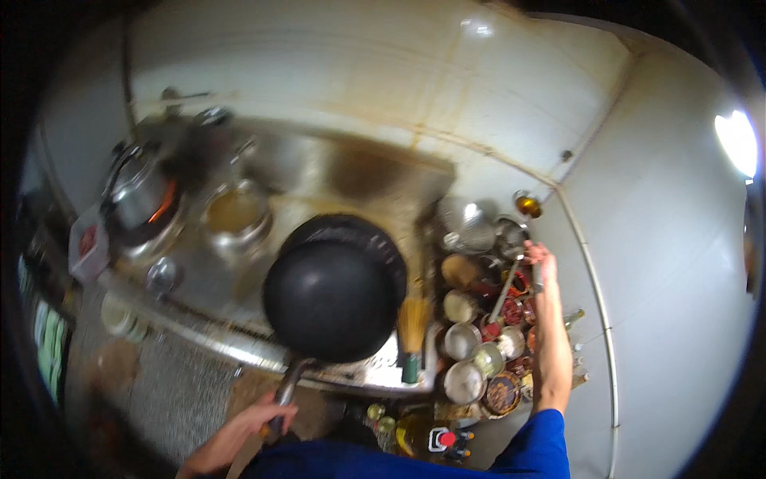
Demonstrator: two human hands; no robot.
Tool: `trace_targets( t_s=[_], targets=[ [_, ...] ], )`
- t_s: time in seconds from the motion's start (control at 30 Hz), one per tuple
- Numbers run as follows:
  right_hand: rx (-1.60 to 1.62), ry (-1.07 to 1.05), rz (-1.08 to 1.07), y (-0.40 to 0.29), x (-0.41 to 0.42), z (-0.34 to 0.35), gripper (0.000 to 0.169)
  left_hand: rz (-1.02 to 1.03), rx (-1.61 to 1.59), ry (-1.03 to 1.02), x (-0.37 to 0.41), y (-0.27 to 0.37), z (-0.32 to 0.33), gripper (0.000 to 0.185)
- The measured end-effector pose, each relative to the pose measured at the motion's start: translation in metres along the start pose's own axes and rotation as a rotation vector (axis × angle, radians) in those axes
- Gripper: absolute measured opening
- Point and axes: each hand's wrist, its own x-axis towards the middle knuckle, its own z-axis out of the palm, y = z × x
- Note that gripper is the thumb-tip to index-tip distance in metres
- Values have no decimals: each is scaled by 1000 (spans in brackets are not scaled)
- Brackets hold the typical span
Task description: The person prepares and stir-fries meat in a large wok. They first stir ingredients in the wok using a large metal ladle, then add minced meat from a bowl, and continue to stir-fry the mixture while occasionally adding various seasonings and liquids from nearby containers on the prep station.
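My left hand (274, 414) grips the handle of a black wok (329, 302), which sits tilted over the round dark burner opening (344, 224). The wok looks bare inside. Out to the right, my right hand (540, 260) is closed around the grey handle of a ladle (528, 205). Amber liquid, like oil, shows in the ladle's bowl, above a metal pot (510, 235). Another long utensil shaft (504, 293) slants from beside that pot towards the seasoning containers. My right forearm hides some of the containers.
A bamboo wok brush (413, 332) with a green handle lies right of the wok. Several seasoning bowls (464, 382) crowd the right side, near a perforated strainer (467, 224). Leftward are a pot of yellowish liquid (236, 209) and a metal kettle (140, 194) over a flame.
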Motion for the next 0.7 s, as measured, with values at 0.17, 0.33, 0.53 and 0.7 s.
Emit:
trace_targets(
  t_s=[0.17, 0.33, 0.53, 0.7],
  targets=[
    [563, -287, 325, 83, -174, 120, 32, 44, 4, 29, 17, -37, -3, 23],
    [816, -337, 483, 181, -314, 168, 36, 45, -13, 91, -5, -63, 12, 18],
    [600, -242, 819, 261, -415, 149, 32, 59, 11, 96, -31, -106, 11, 15],
    [-559, -213, 761, 291, -460, 117, 27, 11, -41, 89, -40, -110, 4, 17]
  ],
)
